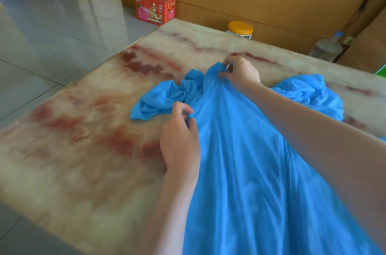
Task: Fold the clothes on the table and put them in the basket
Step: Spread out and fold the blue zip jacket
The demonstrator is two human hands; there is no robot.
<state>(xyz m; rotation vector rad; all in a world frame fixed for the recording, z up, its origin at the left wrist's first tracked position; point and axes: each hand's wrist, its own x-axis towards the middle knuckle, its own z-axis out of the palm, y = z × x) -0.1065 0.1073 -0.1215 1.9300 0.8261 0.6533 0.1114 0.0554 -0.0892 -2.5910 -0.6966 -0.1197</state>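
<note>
On the table [83, 150], both hands pinch the blue garment [240, 160]: left hand [179, 140] nearer, right hand [240, 71] farther; thin, limp, probably slippery, best held at its edges.

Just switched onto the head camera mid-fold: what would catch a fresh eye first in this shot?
The bright blue garment dominates, running from the near edge to the middle of the red-veined marble table, with crumpled parts at its far end. The right hand grips its bunched far end and the left hand pinches its left edge. Beyond the table's far corner, a red carton stands on the tiled floor.
</note>
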